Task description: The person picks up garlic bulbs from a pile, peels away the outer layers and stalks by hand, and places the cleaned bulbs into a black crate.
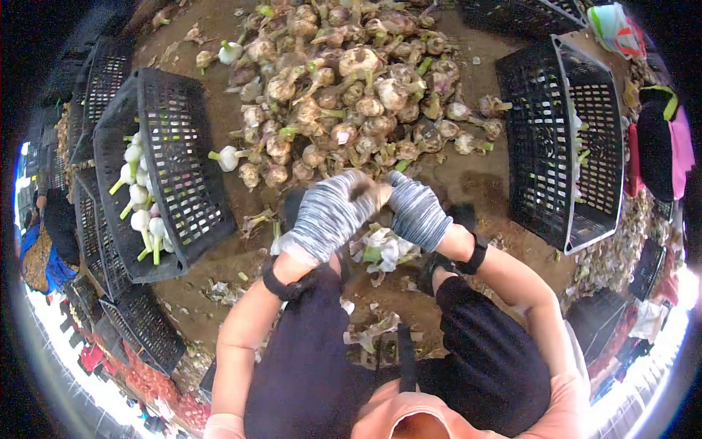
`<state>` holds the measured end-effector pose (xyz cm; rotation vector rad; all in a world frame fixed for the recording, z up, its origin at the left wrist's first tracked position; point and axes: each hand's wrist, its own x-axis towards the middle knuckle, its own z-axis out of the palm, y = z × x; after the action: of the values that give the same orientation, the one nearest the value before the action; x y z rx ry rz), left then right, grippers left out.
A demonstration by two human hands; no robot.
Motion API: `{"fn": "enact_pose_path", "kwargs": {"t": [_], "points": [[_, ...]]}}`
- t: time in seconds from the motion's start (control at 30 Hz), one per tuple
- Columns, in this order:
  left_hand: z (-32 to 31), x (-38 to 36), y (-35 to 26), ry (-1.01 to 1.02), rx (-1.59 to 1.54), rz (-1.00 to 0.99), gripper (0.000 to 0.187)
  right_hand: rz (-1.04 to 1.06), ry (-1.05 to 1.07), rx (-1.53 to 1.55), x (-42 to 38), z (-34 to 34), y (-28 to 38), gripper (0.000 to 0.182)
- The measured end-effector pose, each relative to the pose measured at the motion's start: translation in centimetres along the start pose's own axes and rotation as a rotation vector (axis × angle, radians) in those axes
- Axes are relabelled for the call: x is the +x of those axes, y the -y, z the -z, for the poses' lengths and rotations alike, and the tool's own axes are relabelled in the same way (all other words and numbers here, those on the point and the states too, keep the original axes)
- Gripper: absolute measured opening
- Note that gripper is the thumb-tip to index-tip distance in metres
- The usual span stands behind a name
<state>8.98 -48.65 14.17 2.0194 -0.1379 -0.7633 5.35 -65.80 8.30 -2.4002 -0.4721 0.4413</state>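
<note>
My left grip [333, 214] and right grip [421, 211] are hovering close together over the near edge of the pile, gloved, with the fingers curling inward. The fingertips are blurring, so I cannot tell whether I am pinching a bulb between them or closing on nothing. Ahead of my hands, the soil-stained garlic bulbs [358, 102] are lying heaped on the dirt floor [479, 192], stems pointing every way. A whiter loose bulb [228, 158] is resting just left of the heap, and trimmed white bulbs [138, 194] are sitting in the left crate [191, 102].

I am judging each bulb light enough for one hand: firm in the body, with a dry outer skin likely to flake and slide under my glove. The shed skins [386, 247] between my feet are looking papery and loose. I am favouring a hold around the round belly, leaving the stem exposed; the stem is seeming stiff enough to steady, but squeezing too hard could be bruising the cloves.
</note>
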Motion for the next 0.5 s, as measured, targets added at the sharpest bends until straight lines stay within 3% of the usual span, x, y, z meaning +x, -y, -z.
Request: {"fn": "enact_pose_path", "kwargs": {"t": [0.07, 0.1, 0.17, 0.2, 0.23, 0.3, 0.43, 0.5], "points": [[-0.9, 0.8, 0.7, -0.087, -0.414, -0.075, 0.029, 0.055, -0.286, 0.319, -0.4, -0.4, -0.9, 0.027], [-1.2, 1.1, 1.2, -0.125, -0.470, -0.139, 0.037, -0.275, -0.204, 0.683, -0.7, -0.5, -1.3, 0.025], [-2.4, 1.5, 2.5, -0.119, -0.390, -0.171, 0.050, -0.437, -0.159, 0.973, -0.8, -0.4, -3.3, 0.025], [-2.7, 1.3, 2.5, -0.058, -0.394, -0.209, 0.064, -0.367, -0.233, 1.178, -1.0, -1.6, -4.9, 0.031], [-2.0, 0.8, 1.0, 0.020, -0.135, -0.144, 0.071, -0.368, -0.235, 1.175, -1.1, -1.4, -5.2, 0.031], [-3.6, 0.7, 1.8, 0.028, -0.557, -0.086, 0.072, -0.524, -0.177, 0.955, -1.3, -1.1, -5.7, 0.036], [-3.8, 1.0, 1.3, 0.004, -0.617, -0.125, 0.071, -0.374, -0.143, 0.935, -1.0, 3.3, -1.9, 0.040], [-3.7, 1.0, 1.3, -0.025, -0.398, -0.163, 0.069, -0.362, -0.145, 0.979, -0.8, 3.5, -1.3, 0.035]]}}
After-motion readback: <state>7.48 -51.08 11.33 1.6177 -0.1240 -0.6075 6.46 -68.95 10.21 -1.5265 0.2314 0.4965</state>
